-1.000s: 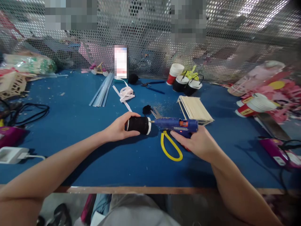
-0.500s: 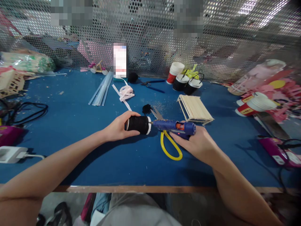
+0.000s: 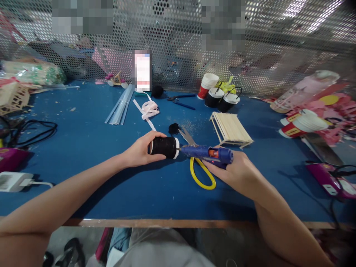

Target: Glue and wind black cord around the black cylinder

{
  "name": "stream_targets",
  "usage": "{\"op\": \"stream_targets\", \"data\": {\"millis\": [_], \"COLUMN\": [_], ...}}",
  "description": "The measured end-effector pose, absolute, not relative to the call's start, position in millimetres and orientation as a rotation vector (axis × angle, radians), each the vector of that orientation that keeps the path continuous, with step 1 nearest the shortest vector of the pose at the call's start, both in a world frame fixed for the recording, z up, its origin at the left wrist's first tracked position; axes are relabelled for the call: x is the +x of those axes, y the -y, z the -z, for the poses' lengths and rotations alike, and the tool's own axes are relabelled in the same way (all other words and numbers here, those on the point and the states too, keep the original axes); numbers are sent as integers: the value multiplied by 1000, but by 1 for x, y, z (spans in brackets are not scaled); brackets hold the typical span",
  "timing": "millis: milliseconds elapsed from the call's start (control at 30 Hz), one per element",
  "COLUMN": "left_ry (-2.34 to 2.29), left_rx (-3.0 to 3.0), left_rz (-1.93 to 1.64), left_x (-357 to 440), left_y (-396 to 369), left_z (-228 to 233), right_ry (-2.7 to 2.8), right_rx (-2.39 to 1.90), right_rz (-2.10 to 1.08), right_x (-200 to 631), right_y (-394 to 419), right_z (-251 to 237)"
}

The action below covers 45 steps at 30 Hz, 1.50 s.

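Observation:
My left hand (image 3: 139, 150) grips a black cup with a white rim (image 3: 163, 147), held on its side just above the blue table (image 3: 91, 148). A blue hot glue gun (image 3: 207, 153) sits in my right hand (image 3: 236, 170), its nozzle touching the cup's white rim. Yellow-handled scissors (image 3: 198, 168) lie on the table under the gun, blades pointing away from me. A small black pompom (image 3: 174, 128) rests just beyond the cup.
A rack of wooden sticks (image 3: 230, 129) stands right of centre. Paper cups (image 3: 217, 94) stand at the back, clear glue sticks (image 3: 119, 105) and pink ribbon (image 3: 149, 110) at back left. Cables (image 3: 25, 131) and a white power strip (image 3: 12, 181) lie left; pink craft items (image 3: 317, 107) right.
The glue gun has rolled in my right hand so its top faces up more, and the hand has dropped slightly. The cup and my left hand have stayed put.

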<state>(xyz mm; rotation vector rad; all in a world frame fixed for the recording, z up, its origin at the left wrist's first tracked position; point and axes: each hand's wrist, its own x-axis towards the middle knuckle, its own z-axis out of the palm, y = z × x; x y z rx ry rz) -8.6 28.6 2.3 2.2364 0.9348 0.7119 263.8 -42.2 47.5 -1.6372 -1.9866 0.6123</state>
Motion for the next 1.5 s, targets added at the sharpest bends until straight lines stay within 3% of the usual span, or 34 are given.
{"op": "stream_targets", "data": {"millis": [633, 1500], "left_ry": [-790, -638], "left_rx": [2384, 2547], "left_rz": [-763, -737], "left_x": [-8, -9], "left_y": [-26, -22], "left_z": [-3, -3], "right_ry": [2084, 2060], "right_rx": [-1682, -1706], "right_rz": [-440, -570], "right_x": [265, 263], "right_y": [36, 32], "right_z": [-48, -55]}}
